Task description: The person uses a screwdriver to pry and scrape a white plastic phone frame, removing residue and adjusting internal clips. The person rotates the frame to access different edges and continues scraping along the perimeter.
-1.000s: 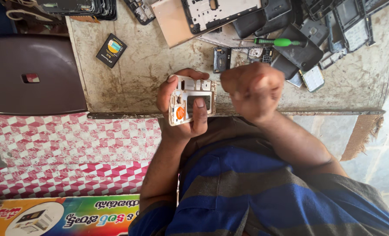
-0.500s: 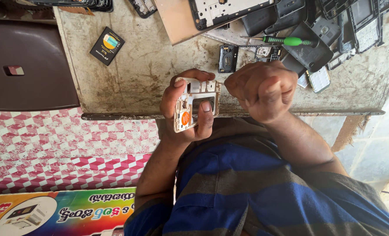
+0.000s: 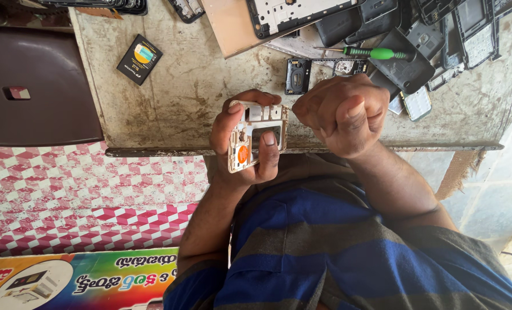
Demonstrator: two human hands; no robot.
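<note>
a dark brown stool seat (image 3: 35,86) is sitting at the far left beside the worn grey workbench (image 3: 198,97), and a small black battery (image 3: 139,59) is lying on the bench top, well apart from the hands. moving right, the left hand (image 3: 239,143) is gripping a pale phone frame (image 3: 258,135) just over the near edge of the bench, the thumb (image 3: 269,150) pressing across its lower face and the fingers curling round its far side; an orange round part is showing inside the frame. the frame is already standing stripped of its cover and screen, so the taking apart is looking well along, though small parts are remaining inside it. just beside it, the right hand (image 3: 339,115) is clenching into a tight fist with the thumb up, touching the frame's upper corner; whatever thin tool it may be holding is hiding inside the fist, so i cannot tell. further right, a green-handled screwdriver (image 3: 371,53) is lying unused among a heap of dark phone shells (image 3: 405,63) and other loose pieces on the bench.
</note>
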